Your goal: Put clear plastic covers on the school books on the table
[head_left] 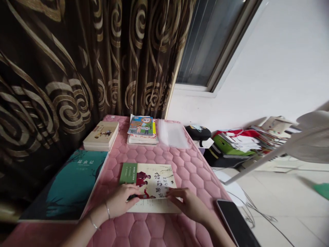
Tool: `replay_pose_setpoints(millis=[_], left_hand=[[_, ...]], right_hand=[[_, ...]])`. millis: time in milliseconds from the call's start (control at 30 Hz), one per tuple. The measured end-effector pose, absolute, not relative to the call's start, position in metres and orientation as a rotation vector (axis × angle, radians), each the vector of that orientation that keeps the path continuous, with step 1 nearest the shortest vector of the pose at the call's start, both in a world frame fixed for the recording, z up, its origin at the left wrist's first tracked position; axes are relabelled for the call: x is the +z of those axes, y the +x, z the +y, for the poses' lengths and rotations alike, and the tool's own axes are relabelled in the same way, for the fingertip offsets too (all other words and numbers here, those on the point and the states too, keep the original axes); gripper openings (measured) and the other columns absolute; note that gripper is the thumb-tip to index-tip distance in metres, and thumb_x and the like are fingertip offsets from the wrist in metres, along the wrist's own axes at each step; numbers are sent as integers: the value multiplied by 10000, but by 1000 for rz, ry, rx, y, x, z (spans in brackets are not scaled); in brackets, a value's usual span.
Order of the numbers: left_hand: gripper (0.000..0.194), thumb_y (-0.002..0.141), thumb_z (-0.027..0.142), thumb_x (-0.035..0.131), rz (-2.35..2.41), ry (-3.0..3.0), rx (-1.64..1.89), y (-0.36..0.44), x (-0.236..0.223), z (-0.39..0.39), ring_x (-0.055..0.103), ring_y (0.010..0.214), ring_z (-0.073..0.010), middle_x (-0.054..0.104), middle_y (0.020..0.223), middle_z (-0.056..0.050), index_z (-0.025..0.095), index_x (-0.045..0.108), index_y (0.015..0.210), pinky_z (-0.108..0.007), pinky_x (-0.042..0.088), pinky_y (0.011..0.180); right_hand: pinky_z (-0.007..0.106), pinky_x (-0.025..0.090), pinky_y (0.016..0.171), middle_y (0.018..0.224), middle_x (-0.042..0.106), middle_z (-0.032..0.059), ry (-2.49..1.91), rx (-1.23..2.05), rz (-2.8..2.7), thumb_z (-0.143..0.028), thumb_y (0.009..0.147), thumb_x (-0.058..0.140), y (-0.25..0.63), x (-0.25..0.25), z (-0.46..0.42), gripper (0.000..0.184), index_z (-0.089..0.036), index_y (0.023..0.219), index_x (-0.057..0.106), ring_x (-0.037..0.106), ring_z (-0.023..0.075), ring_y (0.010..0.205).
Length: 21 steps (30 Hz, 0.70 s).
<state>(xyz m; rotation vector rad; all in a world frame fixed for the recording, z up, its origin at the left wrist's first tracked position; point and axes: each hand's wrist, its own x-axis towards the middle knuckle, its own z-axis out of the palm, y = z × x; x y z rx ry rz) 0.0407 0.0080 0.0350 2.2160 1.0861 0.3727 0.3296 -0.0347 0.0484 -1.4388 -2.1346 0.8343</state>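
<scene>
A book [156, 176] with a green and cream cover, large dark characters and printed figures in dark red lies in front of me on the pink quilted surface. Below its near edge shows a plain cream strip [154, 206]; whether that is part of this book or another one beneath, I cannot tell. My left hand [122, 199], with two thin bracelets on the wrist, grips the book's near left part, fingers on top and thumb by the near edge. At the near right corner, the fingers and thumb of my right hand [189, 204] are closed on the cover's edge.
A large teal book [74, 181] lies at left, with a stack of cream books [101, 133] behind. Farther back are a pile of booklets [142, 128] and clear plastic sleeves [172, 133]. A dark phone [238, 223] rests at the right edge, near a white stand [254, 168].
</scene>
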Motion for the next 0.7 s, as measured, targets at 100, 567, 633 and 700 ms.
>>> replay_pose_setpoints(millis=[100, 567, 633, 700], left_hand=[[247, 858, 255, 500, 1067, 2226, 395, 38, 41, 12, 649, 1001, -184, 723, 1060, -47, 227, 719, 969, -309, 481, 918], [110, 686, 248, 601, 1571, 2025, 406, 28, 63, 33, 600, 669, -177, 676, 633, 2, 204, 648, 598, -254, 344, 604], [97, 644, 253, 634, 1607, 1982, 396, 29, 60, 34, 576, 624, -165, 638, 569, 21, 198, 627, 564, -245, 315, 565], [108, 602, 252, 663, 1637, 1948, 387, 30, 57, 35, 560, 606, -158, 610, 542, 35, 191, 600, 541, -239, 292, 538]], right_hand=[[320, 527, 736, 844, 737, 84, -1538, 817, -2050, -473, 920, 435, 332, 46, -31, 417, -202, 885, 750, 666, 220, 786], [237, 448, 580, 708, 695, 26, -1729, 817, -1845, -465, 814, 556, 333, 44, -10, 327, -198, 729, 725, 620, 177, 682], [239, 456, 599, 736, 703, 29, -1693, 890, -1852, -478, 801, 568, 334, 46, -10, 326, -197, 748, 725, 632, 186, 720], [242, 460, 621, 773, 710, 33, -1652, 948, -1859, -500, 797, 568, 335, 51, -11, 344, -194, 787, 725, 640, 192, 752]])
